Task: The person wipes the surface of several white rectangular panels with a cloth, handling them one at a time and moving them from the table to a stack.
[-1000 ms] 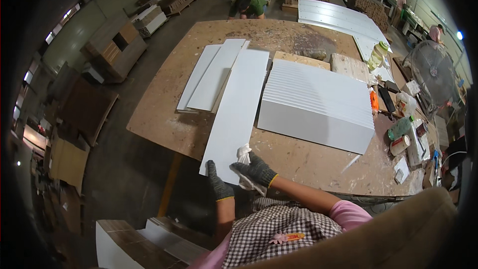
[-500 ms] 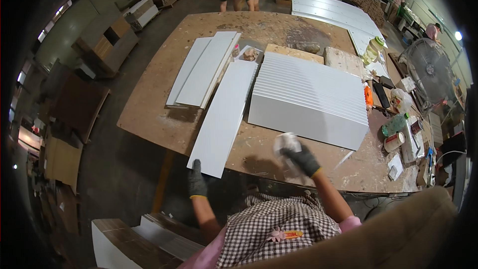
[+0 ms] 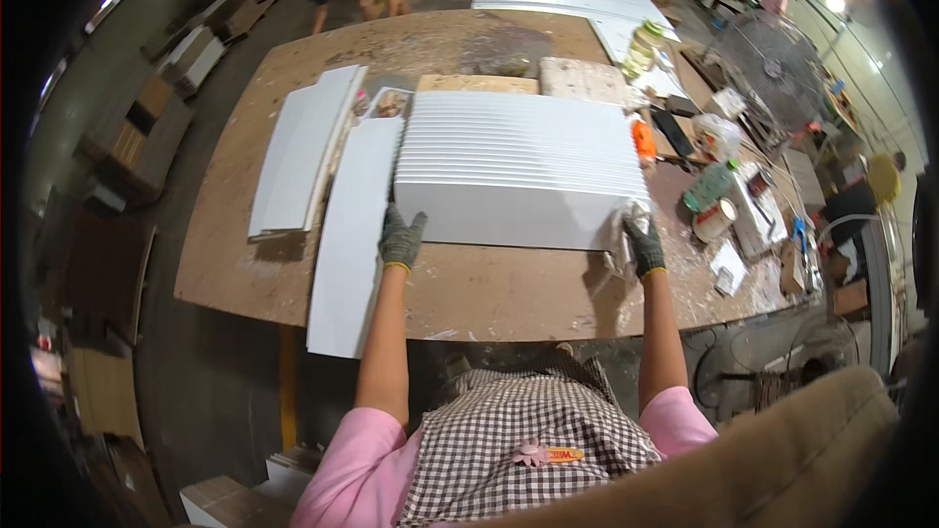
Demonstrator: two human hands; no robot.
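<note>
White panel stack (image 3: pixel 518 171) sits mid-table and is braced at both near corners. Left hand (image 3: pixel 400 238) is laid flat, fingers open, gripping nothing; right hand (image 3: pixel 643 246) is closed on a white cloth (image 3: pixel 618 235). Wiping step is judged in hand; next, cloth is likely drawn along the front edge.

White ribbed panels (image 3: pixel 518 164), dark grey gloves (image 3: pixel 401 238)

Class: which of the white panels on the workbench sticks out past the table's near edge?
The single long white panel beside the left hand; the others lie wholly on the table.
</note>
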